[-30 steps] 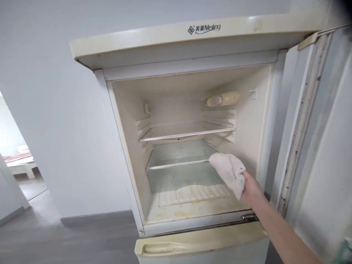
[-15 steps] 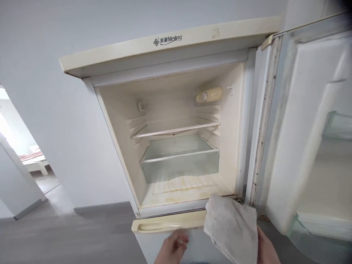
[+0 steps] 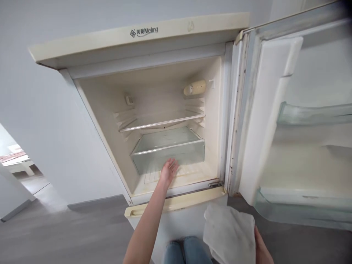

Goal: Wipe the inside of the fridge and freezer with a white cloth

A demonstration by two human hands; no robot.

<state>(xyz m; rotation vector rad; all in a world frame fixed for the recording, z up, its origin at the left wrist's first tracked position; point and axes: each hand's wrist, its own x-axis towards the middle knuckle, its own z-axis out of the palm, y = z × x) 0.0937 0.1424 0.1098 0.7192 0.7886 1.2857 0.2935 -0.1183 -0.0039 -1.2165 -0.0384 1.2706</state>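
My left hand [image 3: 168, 171] reaches into the fridge, fingers stretched out at the lower front of the clear drawer [image 3: 189, 153]. Whether the fingertips touch the drawer I cannot tell. My right hand [image 3: 262, 245] grips a folded grey cloth [image 3: 228, 233] outside, low and to the right, in front of the lower door. Most of the right hand's fingers are hidden by the cloth. The drawer sits above the ribbed, yellow-stained fridge floor [image 3: 192, 172], beneath a glass shelf [image 3: 162, 122].
The fridge door [image 3: 261, 110] stands wide to the right, with clear door racks [image 3: 313, 114]. Below is the lower door's cream handle edge [image 3: 192, 200]. A cream lamp housing [image 3: 195, 88] juts from the inner right wall. A bed [image 3: 19, 161] shows through a doorway at left.
My left hand has moved up and forward from before the lower door into the fridge, to the drawer. The cloth stays in my right hand. The view has shifted to the right.
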